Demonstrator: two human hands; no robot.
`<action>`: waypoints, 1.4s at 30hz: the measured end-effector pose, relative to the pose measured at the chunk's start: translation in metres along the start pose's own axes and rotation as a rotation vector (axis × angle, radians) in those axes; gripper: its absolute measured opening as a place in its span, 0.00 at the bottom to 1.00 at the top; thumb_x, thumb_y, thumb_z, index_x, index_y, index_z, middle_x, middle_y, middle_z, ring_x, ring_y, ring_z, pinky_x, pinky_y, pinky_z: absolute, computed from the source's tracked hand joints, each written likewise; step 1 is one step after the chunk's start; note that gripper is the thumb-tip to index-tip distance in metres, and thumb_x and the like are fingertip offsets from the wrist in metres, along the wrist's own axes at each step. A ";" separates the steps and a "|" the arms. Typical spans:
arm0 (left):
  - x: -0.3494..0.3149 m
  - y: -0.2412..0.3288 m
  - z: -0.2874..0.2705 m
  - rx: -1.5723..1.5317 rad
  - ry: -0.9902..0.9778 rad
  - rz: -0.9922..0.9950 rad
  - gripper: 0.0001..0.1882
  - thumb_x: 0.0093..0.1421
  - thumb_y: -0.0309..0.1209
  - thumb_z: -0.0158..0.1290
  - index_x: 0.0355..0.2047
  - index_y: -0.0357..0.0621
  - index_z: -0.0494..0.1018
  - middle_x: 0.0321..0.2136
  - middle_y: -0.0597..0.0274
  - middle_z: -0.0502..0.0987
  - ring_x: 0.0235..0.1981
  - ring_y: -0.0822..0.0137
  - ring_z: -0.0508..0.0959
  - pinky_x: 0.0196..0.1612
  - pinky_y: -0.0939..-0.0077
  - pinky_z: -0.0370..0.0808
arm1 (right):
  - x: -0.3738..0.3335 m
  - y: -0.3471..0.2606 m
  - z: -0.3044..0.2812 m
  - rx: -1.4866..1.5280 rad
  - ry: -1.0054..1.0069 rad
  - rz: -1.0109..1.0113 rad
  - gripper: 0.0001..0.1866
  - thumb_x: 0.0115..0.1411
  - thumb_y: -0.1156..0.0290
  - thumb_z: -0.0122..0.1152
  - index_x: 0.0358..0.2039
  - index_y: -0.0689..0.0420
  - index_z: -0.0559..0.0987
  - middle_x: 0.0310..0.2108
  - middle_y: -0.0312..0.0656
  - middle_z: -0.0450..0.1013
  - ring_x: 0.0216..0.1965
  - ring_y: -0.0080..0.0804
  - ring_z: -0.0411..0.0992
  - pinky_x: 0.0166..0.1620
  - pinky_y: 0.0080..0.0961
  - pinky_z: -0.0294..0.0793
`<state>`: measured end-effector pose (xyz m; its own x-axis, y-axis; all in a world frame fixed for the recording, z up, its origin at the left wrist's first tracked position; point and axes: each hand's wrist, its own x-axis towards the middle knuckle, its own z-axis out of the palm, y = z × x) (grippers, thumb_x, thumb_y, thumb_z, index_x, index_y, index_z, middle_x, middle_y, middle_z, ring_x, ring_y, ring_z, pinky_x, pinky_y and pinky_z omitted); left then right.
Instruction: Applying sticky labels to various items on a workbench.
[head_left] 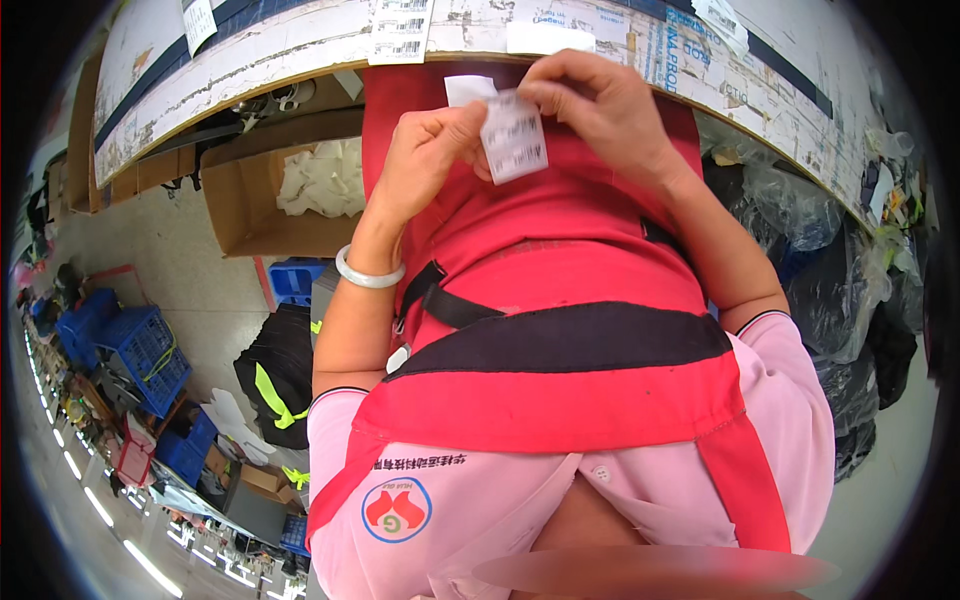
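Observation:
Just off the table's edge, a small white label sheet (518, 150) with dark printing is held up in front of the red apron (560, 215). My left hand (432, 155), with a pale bangle on its wrist, pinches the sheet's left side between thumb and fingers. A blank white slip (468, 90) stands out behind that thumb. My right hand (600, 105) is closed in a pinch at the sheet's upper right corner. Its fingertips are slightly blurred, and whether a label is peeling there I cannot tell.
The worn white table (290, 65) crosses the top, with a barcode label strip (400, 30) and a white paper piece (550, 38) near its edge. Below left stands a cardboard box (235, 200) of crumpled paper (322, 180). Dark plastic bags (820, 270) crowd the right; blue crates (145, 355) stand far left.

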<state>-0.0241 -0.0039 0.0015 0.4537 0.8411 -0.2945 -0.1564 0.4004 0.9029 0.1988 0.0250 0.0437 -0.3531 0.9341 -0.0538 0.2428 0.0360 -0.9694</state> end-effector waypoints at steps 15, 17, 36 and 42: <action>0.004 0.000 0.007 0.102 0.168 0.054 0.22 0.67 0.44 0.48 0.37 0.35 0.81 0.34 0.60 0.81 0.36 0.74 0.77 0.39 0.82 0.71 | 0.047 -0.006 -0.048 -0.002 0.018 0.437 0.07 0.60 0.71 0.60 0.32 0.63 0.78 0.22 0.37 0.74 0.21 0.19 0.72 0.24 0.14 0.72; 0.005 -0.001 0.006 0.098 0.165 0.045 0.22 0.67 0.43 0.48 0.36 0.35 0.81 0.33 0.60 0.81 0.35 0.75 0.76 0.38 0.82 0.71 | 0.048 -0.005 -0.048 -0.016 0.015 0.430 0.07 0.60 0.71 0.60 0.32 0.63 0.78 0.22 0.37 0.74 0.20 0.19 0.72 0.24 0.14 0.72; 0.004 -0.005 0.006 0.094 0.154 0.059 0.21 0.66 0.44 0.50 0.37 0.36 0.81 0.31 0.62 0.81 0.31 0.76 0.75 0.34 0.83 0.71 | 0.051 -0.004 -0.045 -0.072 0.007 0.415 0.07 0.60 0.73 0.59 0.30 0.64 0.78 0.20 0.36 0.74 0.19 0.19 0.71 0.22 0.14 0.72; 0.006 -0.006 0.007 0.118 0.158 0.066 0.21 0.66 0.43 0.50 0.37 0.35 0.81 0.31 0.62 0.81 0.31 0.77 0.76 0.35 0.84 0.71 | 0.048 -0.008 -0.039 -0.210 0.024 0.331 0.08 0.60 0.72 0.58 0.30 0.65 0.78 0.19 0.37 0.74 0.19 0.20 0.71 0.22 0.15 0.72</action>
<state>-0.0138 -0.0034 -0.0031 0.3015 0.9143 -0.2704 -0.0732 0.3049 0.9496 0.2147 0.0834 0.0581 -0.2038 0.9154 -0.3472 0.5204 -0.1991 -0.8304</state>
